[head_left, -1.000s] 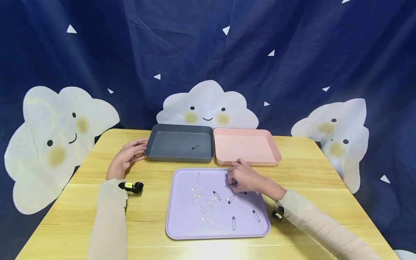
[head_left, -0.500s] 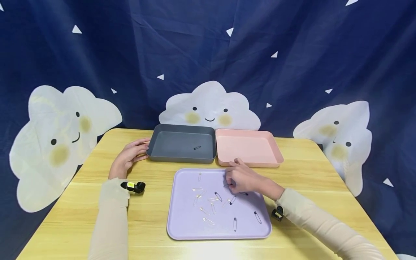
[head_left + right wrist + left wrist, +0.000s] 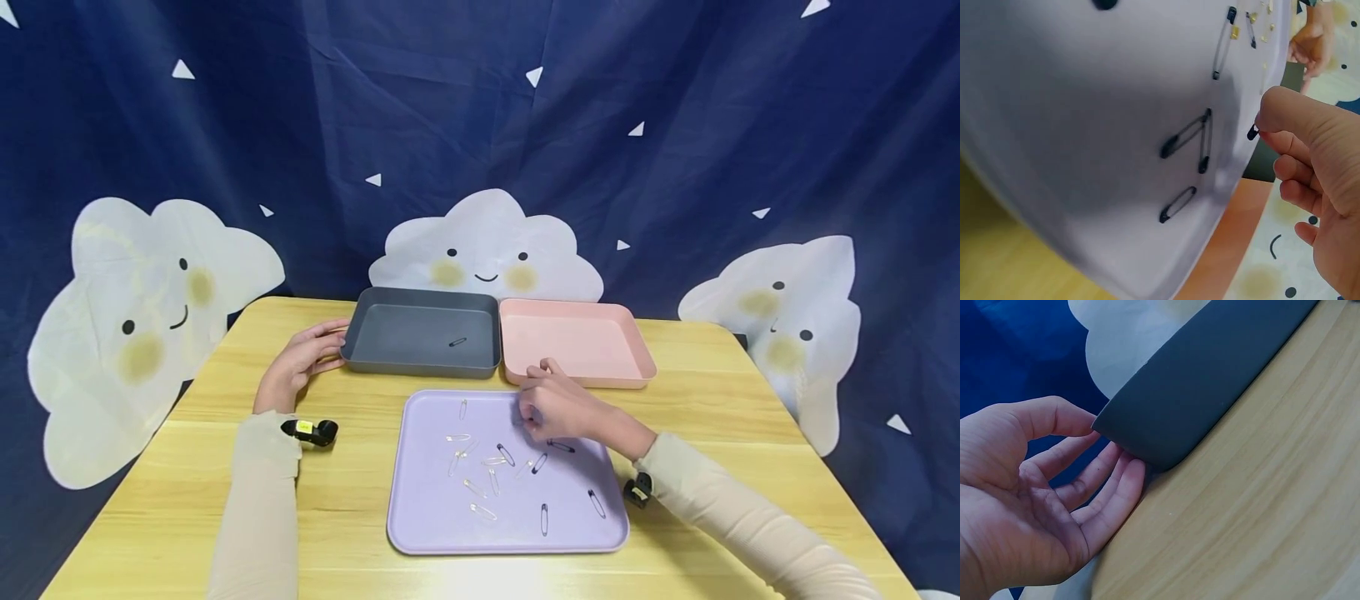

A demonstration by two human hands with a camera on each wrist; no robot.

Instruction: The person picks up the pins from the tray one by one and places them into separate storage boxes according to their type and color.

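A black safety pin [image 3: 1252, 132] is pinched between the thumb and forefinger of my right hand [image 3: 558, 404]; in the head view the hand hides it. That hand hovers over the far right part of the lilac tray [image 3: 435, 525]. Several black safety pins [image 3: 544, 519] lie on the tray's right side, and several gold ones [image 3: 482, 511] lie in its middle and left. My left hand [image 3: 303, 358] touches the left end of the dark grey tray [image 3: 405, 329] from outside, its fingertips against the wall. One black safety pin [image 3: 457, 342] lies inside that tray.
A pink tray [image 3: 570, 333] stands right beside the grey one, behind the lilac tray, with nothing seen in it. All three trays are on a wooden table [image 3: 337, 500]. A dark blue curtain [image 3: 450, 100] with clouds hangs behind the table.
My right hand has risen slightly from the lilac tray, taking up a black safety pin that showed at its fingertips earlier. My left hand keeps its place at the grey tray. The head view shifts slightly.
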